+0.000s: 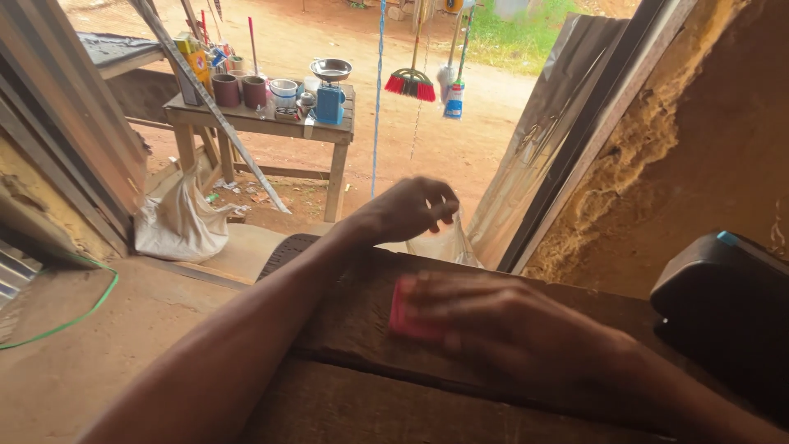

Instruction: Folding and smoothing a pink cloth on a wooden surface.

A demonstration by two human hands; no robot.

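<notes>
- Left hand [415, 207]: extended past the far edge of the wooden counter [345, 395], fingers pinched closed on the top of a clear plastic bag [444, 242].
- Clear plastic bag: hangs just beyond the counter's far edge.
- Right hand [501, 325]: lies palm-down on the counter near its far edge, fingers curled over a small pink block [404, 316].
- Pink block: rests flat on the counter, partly covered.
- Black device [723, 304]: at the counter's right edge.

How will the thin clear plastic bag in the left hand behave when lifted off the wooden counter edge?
The thin clear plastic bag looks floppy: it hangs crumpled below the left hand, so it will probably sag instead of holding shape. It seems light, since fingertips alone pinch it. The film may be slippery. Contents cannot be told. The right hand covers a flat pink block.
</notes>
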